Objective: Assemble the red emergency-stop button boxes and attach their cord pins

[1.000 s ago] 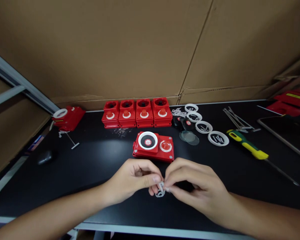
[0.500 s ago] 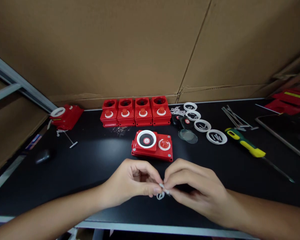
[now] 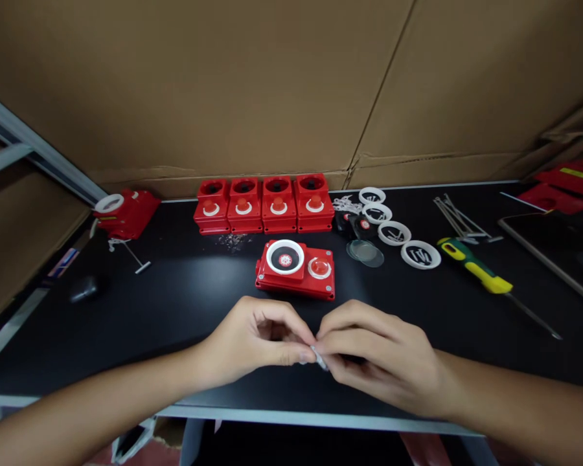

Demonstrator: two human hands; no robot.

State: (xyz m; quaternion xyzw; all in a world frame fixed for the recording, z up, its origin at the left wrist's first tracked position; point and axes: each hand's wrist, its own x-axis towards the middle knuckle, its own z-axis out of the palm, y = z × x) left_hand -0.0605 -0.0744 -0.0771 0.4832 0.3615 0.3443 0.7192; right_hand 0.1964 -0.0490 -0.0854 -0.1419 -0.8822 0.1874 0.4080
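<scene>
My left hand [image 3: 260, 336] and my right hand [image 3: 381, 356] meet above the near part of the table. Between their pinched fingertips is a small white cord [image 3: 319, 358], mostly covered by the fingers. Just beyond the hands lies a red alarm box [image 3: 294, 285]; a white ring [image 3: 271, 259] surrounds its round black window, and a clear-covered button [image 3: 319, 266] sits on its right. Neither hand touches the box.
Several red boxes [image 3: 279, 223] line the back. Right of them are a white cord bundle [image 3: 346, 205], glass discs [image 3: 365, 254], white rings holding screws [image 3: 420, 255], small metal hammers [image 3: 461, 219] and a yellow-green screwdriver [image 3: 480, 272]. Another red box [image 3: 131, 217] lies left, near a mouse [image 3: 84, 289].
The view has tilted down slightly, so everything sits higher. Both hands keep pinching the white cord; its loop, visible below the fingertips before, is now mostly hidden.
</scene>
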